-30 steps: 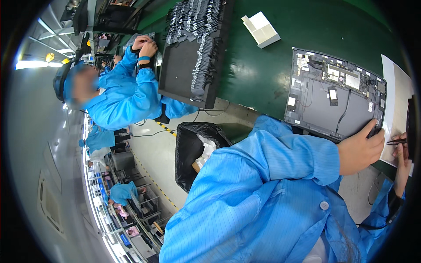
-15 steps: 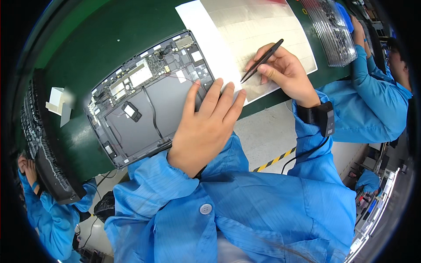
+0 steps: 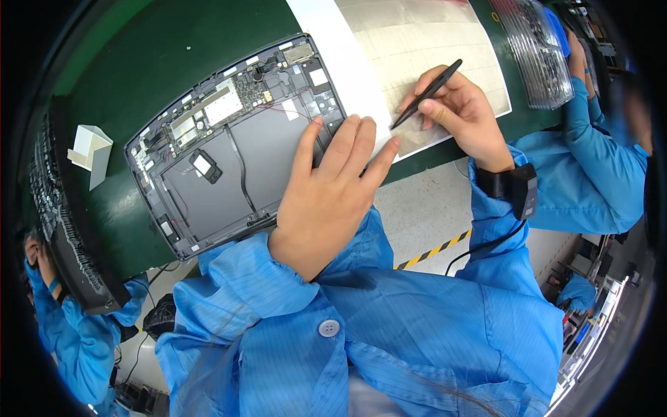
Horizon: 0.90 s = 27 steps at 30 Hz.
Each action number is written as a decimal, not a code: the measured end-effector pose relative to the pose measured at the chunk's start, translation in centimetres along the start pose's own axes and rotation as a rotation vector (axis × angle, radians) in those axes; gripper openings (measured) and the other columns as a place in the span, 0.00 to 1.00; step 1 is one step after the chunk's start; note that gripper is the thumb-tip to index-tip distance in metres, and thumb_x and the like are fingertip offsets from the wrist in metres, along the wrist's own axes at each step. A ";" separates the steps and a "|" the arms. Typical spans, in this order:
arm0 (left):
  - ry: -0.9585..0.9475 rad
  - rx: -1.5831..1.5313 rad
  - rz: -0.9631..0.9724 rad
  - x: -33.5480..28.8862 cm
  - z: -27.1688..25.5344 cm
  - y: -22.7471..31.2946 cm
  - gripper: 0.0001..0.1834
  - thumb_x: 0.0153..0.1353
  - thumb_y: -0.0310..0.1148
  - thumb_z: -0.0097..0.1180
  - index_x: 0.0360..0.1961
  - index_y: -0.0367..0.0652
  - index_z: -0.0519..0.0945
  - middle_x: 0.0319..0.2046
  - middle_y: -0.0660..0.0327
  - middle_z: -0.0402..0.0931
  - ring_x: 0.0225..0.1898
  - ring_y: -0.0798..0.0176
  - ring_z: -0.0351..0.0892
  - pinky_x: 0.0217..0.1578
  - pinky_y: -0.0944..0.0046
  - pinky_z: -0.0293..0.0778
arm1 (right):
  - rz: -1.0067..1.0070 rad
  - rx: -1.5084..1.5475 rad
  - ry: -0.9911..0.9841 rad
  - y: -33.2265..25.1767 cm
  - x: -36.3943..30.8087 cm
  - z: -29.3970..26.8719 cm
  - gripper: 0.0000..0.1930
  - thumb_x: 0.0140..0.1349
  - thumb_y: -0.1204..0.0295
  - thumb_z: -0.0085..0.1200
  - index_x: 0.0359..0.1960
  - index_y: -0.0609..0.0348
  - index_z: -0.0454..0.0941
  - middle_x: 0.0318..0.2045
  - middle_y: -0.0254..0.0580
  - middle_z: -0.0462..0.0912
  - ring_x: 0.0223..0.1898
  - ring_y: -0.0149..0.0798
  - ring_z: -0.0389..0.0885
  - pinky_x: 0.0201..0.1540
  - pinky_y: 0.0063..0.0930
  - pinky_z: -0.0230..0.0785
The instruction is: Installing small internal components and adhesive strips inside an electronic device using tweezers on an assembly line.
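Note:
An opened tablet housing [image 3: 269,156] lies on the green bench, with a circuit board [image 3: 251,90] along its far side. Inside it sits a small black part with a white label [image 3: 206,166]. My left hand [image 3: 321,201] rests palm down, fingers stretched, across the housing's right edge and onto a white paper strip [image 3: 347,59]. Black tweezers [image 3: 436,85] are pinched in my right hand [image 3: 467,124]. Their tips point down to where the strip meets a beige, metallic-looking sheet [image 3: 424,45]. Whether anything is between the tips is too small to tell.
A folded white card [image 3: 91,148] stands left of the housing. Further left is a black tray [image 3: 73,229] of small dark parts. Clear ribbed trays [image 3: 531,59] lie at the far right. Co-workers in blue sleeves [image 3: 597,167] are on both sides.
The view has shifted slightly. My left middle and ring fingers have come closer together. My right hand with the tweezers stays near the same edge of the sheet.

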State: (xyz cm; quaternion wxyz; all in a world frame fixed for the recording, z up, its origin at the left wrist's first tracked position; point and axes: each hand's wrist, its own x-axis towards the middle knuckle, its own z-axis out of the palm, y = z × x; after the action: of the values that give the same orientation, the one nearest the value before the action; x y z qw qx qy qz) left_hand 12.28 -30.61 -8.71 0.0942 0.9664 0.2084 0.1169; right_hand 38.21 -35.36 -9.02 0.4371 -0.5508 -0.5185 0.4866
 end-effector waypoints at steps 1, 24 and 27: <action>0.000 0.001 0.000 0.0 0.0 0.0 0.36 0.51 0.39 0.70 0.64 0.60 0.76 0.62 0.58 0.69 0.67 0.56 0.63 0.69 0.43 0.57 | -0.001 0.000 0.000 0.0 -0.1 -0.1 0.12 0.70 0.77 0.55 0.53 0.61 0.72 0.44 0.42 0.85 0.44 0.26 0.81 0.41 0.18 0.73; 0.000 0.003 0.014 -0.1 0.0 -0.1 0.35 0.52 0.40 0.69 0.64 0.58 0.75 0.63 0.58 0.68 0.68 0.56 0.62 0.69 0.43 0.56 | -0.039 0.136 0.083 -0.3 0.1 -0.1 0.11 0.69 0.78 0.55 0.51 0.61 0.74 0.44 0.46 0.85 0.42 0.30 0.82 0.39 0.20 0.76; 0.004 0.002 0.028 -0.4 0.0 -0.1 0.35 0.52 0.40 0.69 0.64 0.57 0.75 0.63 0.57 0.68 0.68 0.55 0.61 0.70 0.43 0.55 | -0.001 0.079 0.057 -0.7 0.0 0.1 0.11 0.69 0.78 0.55 0.52 0.61 0.73 0.44 0.47 0.85 0.43 0.31 0.82 0.39 0.21 0.77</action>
State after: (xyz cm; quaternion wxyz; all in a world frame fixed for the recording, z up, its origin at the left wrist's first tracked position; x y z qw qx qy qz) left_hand 11.94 -30.70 -8.75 0.0914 0.9691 0.1954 0.1200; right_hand 37.99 -35.30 -8.34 0.4734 -0.5466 -0.4862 0.4907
